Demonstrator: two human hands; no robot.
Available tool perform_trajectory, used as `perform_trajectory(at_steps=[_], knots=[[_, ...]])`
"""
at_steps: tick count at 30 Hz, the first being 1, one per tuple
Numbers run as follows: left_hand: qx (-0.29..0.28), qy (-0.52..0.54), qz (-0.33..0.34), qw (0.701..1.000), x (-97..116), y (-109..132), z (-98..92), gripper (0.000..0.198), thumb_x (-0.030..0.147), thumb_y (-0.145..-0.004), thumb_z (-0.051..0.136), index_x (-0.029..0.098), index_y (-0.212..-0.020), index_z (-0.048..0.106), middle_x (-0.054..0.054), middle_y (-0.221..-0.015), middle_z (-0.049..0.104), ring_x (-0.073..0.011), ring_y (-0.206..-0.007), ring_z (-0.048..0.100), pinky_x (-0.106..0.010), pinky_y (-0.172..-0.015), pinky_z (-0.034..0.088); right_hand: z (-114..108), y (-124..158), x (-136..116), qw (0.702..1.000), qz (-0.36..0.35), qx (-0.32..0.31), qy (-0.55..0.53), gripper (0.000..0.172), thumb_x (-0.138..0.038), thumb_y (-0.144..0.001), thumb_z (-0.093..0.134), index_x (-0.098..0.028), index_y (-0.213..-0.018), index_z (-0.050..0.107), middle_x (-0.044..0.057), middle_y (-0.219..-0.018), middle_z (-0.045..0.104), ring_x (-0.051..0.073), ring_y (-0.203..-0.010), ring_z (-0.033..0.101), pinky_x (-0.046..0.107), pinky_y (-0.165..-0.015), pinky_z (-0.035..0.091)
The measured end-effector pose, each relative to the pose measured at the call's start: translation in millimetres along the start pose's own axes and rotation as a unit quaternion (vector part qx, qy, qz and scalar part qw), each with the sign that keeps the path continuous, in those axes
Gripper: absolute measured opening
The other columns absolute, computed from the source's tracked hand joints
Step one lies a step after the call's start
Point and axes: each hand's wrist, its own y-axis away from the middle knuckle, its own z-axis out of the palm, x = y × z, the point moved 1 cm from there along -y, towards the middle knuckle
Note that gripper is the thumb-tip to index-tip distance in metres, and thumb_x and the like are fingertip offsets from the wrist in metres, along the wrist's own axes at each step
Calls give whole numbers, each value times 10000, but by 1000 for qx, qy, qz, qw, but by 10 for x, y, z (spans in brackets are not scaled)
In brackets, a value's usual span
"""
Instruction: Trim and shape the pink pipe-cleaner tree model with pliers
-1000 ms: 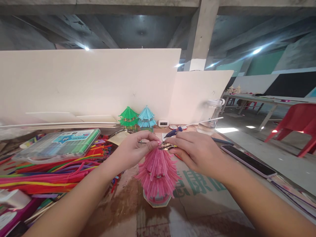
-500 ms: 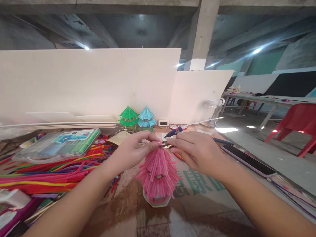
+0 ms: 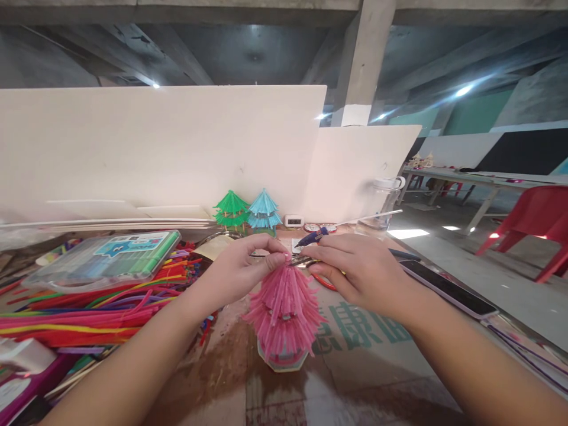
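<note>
A pink tiered model made of pipe-cleaner pieces (image 3: 284, 316) stands on an octagonal base in the middle of the table. My left hand (image 3: 242, 269) pinches the very top of this pink model between thumb and fingers. My right hand (image 3: 355, 269) is closed on small scissors with red handles (image 3: 317, 272), their blades reaching to the model's tip beside my left fingertips.
A heap of coloured pipe cleaners (image 3: 89, 307) and a clear plastic case (image 3: 104, 257) lie at left. A green model (image 3: 231, 210) and a blue model (image 3: 264, 211) stand by the white board. A phone (image 3: 448, 287), a glass jar (image 3: 381, 204) and a red chair (image 3: 532, 228) are at right.
My right hand has shifted slightly right and the scissors' red handle now shows under it. My left hand stays pinched on the model's top.
</note>
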Motion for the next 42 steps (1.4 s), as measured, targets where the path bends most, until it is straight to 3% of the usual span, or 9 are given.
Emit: perform_trajectory(at_steps=[14, 20, 27, 42], knots=[[11, -2, -1, 1000, 36, 10, 6, 236, 402, -838, 592, 183, -804, 675, -30, -873, 729, -194, -849, 647, -288, -795, 489, -22, -22, -26, 1000, -5, -5, 12, 271, -177, -959, 457, -163, -1150, 649, 59, -786, 678, 190, -751, 627, 293, -634, 438], [11, -6, 0, 1000, 29, 5, 8, 243, 415, -831, 600, 187, -814, 680, -31, -879, 728, -199, -851, 643, -298, -810, 487, -19, -11, -41, 999, -12, 0, 39, 253, -147, -942, 444, -139, -1026, 683, 64, -748, 670, 194, -696, 617, 309, -595, 429], [13, 8, -7, 1000, 2, 3, 6, 250, 424, -843, 582, 193, -819, 674, -23, -869, 721, -200, -864, 644, -275, -762, 497, -35, -16, -20, 1000, 9, 8, 12, 244, -249, -969, 470, -161, -1079, 670, 79, -862, 715, 205, -802, 650, 316, -664, 471], [11, 3, -4, 1000, 28, 7, 11, 238, 399, -840, 597, 179, -837, 687, -30, -882, 726, -195, -859, 645, -286, -788, 492, -34, -20, -24, 1000, 7, -13, -8, 225, -191, -955, 477, -164, -1074, 666, 61, -835, 711, 194, -761, 641, 307, -634, 434]])
